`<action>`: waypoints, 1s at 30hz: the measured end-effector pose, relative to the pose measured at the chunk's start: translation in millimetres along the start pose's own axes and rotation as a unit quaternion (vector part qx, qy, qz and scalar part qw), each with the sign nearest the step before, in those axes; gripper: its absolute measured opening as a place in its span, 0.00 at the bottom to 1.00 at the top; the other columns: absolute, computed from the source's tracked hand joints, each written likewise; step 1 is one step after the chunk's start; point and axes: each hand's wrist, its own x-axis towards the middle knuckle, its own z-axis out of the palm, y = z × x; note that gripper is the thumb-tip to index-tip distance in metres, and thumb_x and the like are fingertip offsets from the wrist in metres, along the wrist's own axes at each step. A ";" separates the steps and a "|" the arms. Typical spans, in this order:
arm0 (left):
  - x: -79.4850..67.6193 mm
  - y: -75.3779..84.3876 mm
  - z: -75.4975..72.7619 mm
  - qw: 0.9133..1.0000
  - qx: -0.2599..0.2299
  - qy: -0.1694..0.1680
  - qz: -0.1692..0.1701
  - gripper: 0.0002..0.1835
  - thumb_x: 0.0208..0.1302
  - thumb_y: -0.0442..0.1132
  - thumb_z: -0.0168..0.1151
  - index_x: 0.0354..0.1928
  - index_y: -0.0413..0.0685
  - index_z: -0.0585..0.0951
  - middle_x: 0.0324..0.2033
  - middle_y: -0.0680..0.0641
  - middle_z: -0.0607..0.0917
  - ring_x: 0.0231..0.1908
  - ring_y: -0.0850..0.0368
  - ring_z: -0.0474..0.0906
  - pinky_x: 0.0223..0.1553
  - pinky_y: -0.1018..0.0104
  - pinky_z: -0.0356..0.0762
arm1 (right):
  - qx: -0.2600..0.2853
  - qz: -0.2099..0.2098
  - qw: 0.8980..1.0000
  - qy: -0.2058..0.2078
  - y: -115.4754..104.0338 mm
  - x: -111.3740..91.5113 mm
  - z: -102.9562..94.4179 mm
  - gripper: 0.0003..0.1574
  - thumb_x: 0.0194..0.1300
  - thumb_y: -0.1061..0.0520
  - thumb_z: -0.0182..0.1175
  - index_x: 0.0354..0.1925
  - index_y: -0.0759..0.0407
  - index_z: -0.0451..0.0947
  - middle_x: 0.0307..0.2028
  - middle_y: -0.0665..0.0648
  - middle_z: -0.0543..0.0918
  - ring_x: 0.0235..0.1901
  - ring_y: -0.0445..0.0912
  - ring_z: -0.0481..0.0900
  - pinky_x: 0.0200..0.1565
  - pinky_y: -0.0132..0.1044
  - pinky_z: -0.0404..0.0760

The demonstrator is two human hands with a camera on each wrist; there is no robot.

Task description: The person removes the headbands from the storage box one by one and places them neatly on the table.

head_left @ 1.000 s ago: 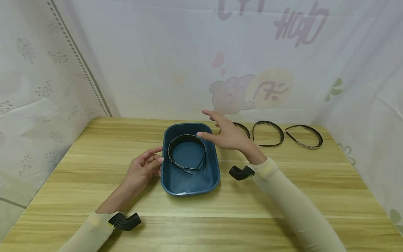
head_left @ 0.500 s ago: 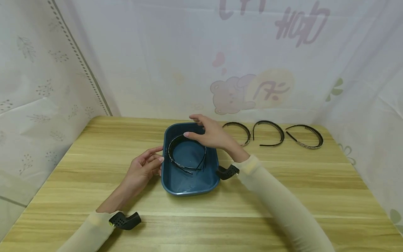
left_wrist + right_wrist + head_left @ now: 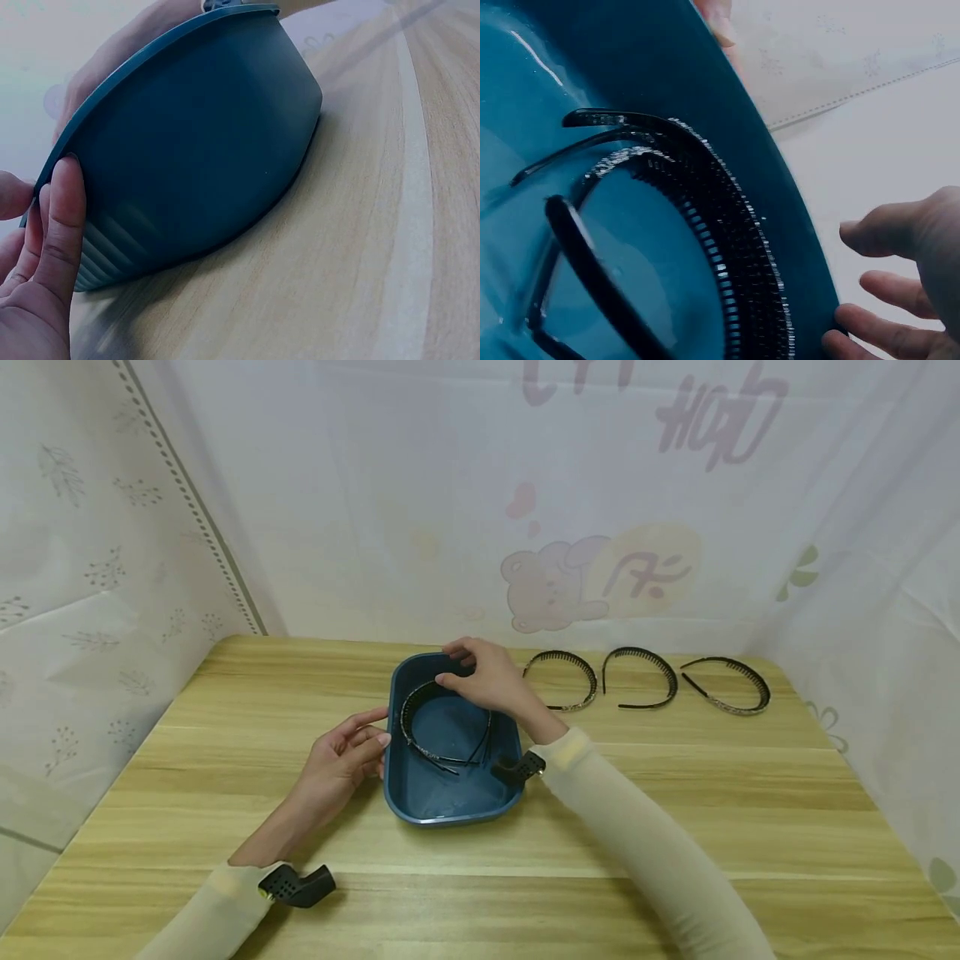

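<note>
Head view: R hand [image 3: 486,677] over far-R part of tray [image 3: 450,800], thumb & fingers apart; headbands [image 3: 742,262] inside tray, nr R thumb, outside the grip; L hand [image 3: 341,764] loose, fingertips touching tray's L side

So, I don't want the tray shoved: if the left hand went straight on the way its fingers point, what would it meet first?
The side wall of the blue tray, which the left hand seems to be touching; headbands lie inside, beyond that wall.
</note>
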 end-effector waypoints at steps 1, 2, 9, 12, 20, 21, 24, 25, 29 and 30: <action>0.0 0.0 -0.3 1.000 -0.001 -0.001 0.000 0.29 0.66 0.34 0.56 0.66 0.35 0.60 0.36 0.48 0.80 0.30 0.60 0.78 0.32 0.70 0.81 | -0.003 0.001 1.000 0.006 0.7 0.5 2.3 0.27 0.61 0.44 0.62 0.57 0.50 0.74 0.53 0.54 0.78 0.52 0.50 0.76 0.53 0.41 0.76; 0.0 -0.1 -0.5 1.000 0.000 0.000 0.000 0.29 0.66 0.34 0.56 0.66 0.35 0.60 0.36 0.48 0.80 0.30 0.60 0.78 0.32 0.70 0.81 | -0.007 0.000 1.000 0.011 1.5 1.2 4.7 0.27 0.61 0.45 0.62 0.56 0.51 0.74 0.52 0.54 0.79 0.52 0.49 0.77 0.52 0.41 0.76; -0.7 0.3 -0.9 1.000 0.006 0.020 -0.011 0.29 0.66 0.35 0.57 0.67 0.39 0.61 0.37 0.48 0.80 0.30 0.59 0.77 0.31 0.69 0.80 | -0.024 -0.014 0.999 0.030 4.6 5.0 22.0 0.24 0.61 0.49 0.62 0.54 0.54 0.77 0.50 0.55 0.81 0.49 0.48 0.78 0.50 0.40 0.78; -0.7 -0.2 -0.8 1.000 0.008 0.021 -0.012 0.29 0.66 0.36 0.57 0.67 0.39 0.62 0.37 0.48 0.80 0.30 0.59 0.77 0.31 0.69 0.80 | -0.018 -0.009 0.999 0.026 5.4 4.4 26.5 0.23 0.61 0.49 0.62 0.54 0.55 0.77 0.50 0.55 0.81 0.50 0.48 0.78 0.50 0.39 0.78; -1.3 -1.5 -1.7 1.000 -0.015 -0.009 0.012 0.28 0.67 0.32 0.54 0.67 0.35 0.59 0.37 0.47 0.80 0.30 0.60 0.78 0.31 0.70 0.81 | -0.032 0.011 0.999 0.006 7.9 5.7 31.5 0.19 0.62 0.50 0.62 0.52 0.52 0.79 0.50 0.50 0.82 0.49 0.44 0.79 0.48 0.36 0.79; -1.3 -1.7 -1.7 1.000 -0.017 -0.011 0.013 0.28 0.67 0.32 0.54 0.67 0.35 0.59 0.37 0.47 0.80 0.30 0.60 0.78 0.31 0.70 0.81 | -0.036 0.011 0.999 0.004 8.4 5.8 31.8 0.18 0.63 0.51 0.61 0.51 0.52 0.79 0.49 0.50 0.82 0.49 0.43 0.79 0.48 0.35 0.79; -0.5 -2.4 -1.8 1.000 -0.017 -0.012 0.014 0.28 0.67 0.33 0.55 0.67 0.36 0.60 0.37 0.47 0.80 0.30 0.60 0.78 0.31 0.70 0.81 | -0.048 0.009 0.999 0.007 10.0 5.7 32.0 0.15 0.63 0.54 0.61 0.49 0.52 0.81 0.47 0.50 0.83 0.47 0.43 0.80 0.47 0.35 0.79; -0.1 -2.6 -1.6 1.000 -0.014 -0.011 0.013 0.28 0.67 0.33 0.55 0.67 0.36 0.60 0.37 0.47 0.80 0.30 0.60 0.78 0.31 0.70 0.81 | -0.051 0.007 0.999 0.010 10.5 5.6 31.8 0.14 0.63 0.55 0.61 0.48 0.53 0.81 0.46 0.51 0.83 0.46 0.43 0.80 0.46 0.35 0.80; 0.9 -3.0 -1.1 1.000 -0.007 -0.005 0.011 0.28 0.67 0.34 0.55 0.66 0.37 0.61 0.36 0.47 0.80 0.30 0.60 0.77 0.31 0.70 0.80 | -0.060 -0.003 0.998 0.026 11.3 4.6 30.7 0.11 0.64 0.58 0.59 0.45 0.53 0.83 0.42 0.51 0.85 0.41 0.42 0.81 0.41 0.34 0.79; 0.8 -3.0 -0.8 1.000 -0.007 -0.005 0.011 0.28 0.67 0.34 0.55 0.66 0.37 0.61 0.36 0.48 0.80 0.30 0.60 0.77 0.31 0.70 0.80 | -0.062 -0.005 0.998 0.030 11.4 4.1 30.4 0.11 0.64 0.58 0.58 0.44 0.53 0.83 0.41 0.51 0.85 0.40 0.42 0.81 0.39 0.34 0.79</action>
